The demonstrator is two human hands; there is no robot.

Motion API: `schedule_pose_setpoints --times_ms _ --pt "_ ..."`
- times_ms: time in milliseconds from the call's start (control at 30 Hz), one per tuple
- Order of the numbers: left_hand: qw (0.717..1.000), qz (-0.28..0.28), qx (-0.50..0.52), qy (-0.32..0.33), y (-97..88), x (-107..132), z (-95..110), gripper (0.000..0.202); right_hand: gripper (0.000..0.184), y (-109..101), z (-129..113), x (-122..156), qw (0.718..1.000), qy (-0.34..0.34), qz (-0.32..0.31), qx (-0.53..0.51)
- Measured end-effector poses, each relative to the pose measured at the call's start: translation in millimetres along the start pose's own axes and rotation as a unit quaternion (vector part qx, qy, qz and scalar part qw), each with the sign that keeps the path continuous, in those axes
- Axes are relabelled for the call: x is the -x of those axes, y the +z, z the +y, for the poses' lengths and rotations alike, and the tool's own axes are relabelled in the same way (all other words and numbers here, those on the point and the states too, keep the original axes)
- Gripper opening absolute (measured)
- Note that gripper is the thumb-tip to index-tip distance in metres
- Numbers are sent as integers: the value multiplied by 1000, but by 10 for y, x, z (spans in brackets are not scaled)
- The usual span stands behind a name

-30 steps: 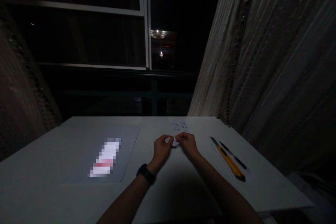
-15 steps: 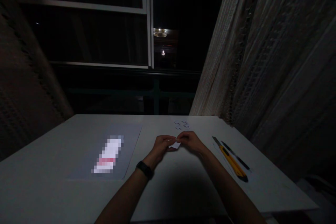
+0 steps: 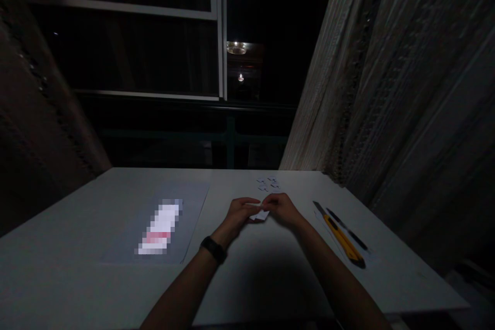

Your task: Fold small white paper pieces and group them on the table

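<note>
Small white paper pieces [image 3: 260,214] are held between my two hands, low over the middle of the table. My left hand [image 3: 240,211], with a dark band on its wrist, is closed on them from the left, fingers underneath and thumb on top. From the right, my right hand [image 3: 281,207] pinches the upper edge of the paper with thumb and fingers. How many pieces there are, I cannot tell. Just beyond my hands, several small marked paper pieces [image 3: 268,184] lie on the table.
A yellow utility knife [image 3: 344,242] with its blade out lies at the right beside a dark pen [image 3: 347,229]. On the left, a blurred-out bright object rests on a large pale sheet [image 3: 127,227]. Curtains [image 3: 320,82] and a window frame [image 3: 221,36] stand behind the white table [image 3: 77,278].
The paper between my hands has shifted slightly and more of its white surface shows, with its edges spread apart. Both hands stay in nearly the same place.
</note>
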State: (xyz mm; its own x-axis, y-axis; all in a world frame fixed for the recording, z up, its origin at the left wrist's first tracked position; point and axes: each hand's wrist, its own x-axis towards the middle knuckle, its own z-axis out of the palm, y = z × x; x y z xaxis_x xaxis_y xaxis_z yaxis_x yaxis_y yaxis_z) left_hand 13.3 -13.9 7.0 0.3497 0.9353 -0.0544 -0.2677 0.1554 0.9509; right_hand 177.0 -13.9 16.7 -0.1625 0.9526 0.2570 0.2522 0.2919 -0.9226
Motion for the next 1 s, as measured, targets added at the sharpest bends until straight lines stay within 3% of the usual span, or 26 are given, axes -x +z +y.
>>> schedule_pose_setpoints --times_ms 300,500,800,1000 --pt "985 47 -139 86 30 -32 -49 37 5 66 113 -49 997 35 61 -14" --pt "973 46 -193 120 25 -30 -80 36 3 90 84 -31 994 53 90 10" --pt "961 41 -237 136 13 -31 -99 32 10 88 -2 14 988 13 97 122" --pt "936 88 -296 172 26 -27 -88 32 11 156 -64 59 981 -3 125 149"
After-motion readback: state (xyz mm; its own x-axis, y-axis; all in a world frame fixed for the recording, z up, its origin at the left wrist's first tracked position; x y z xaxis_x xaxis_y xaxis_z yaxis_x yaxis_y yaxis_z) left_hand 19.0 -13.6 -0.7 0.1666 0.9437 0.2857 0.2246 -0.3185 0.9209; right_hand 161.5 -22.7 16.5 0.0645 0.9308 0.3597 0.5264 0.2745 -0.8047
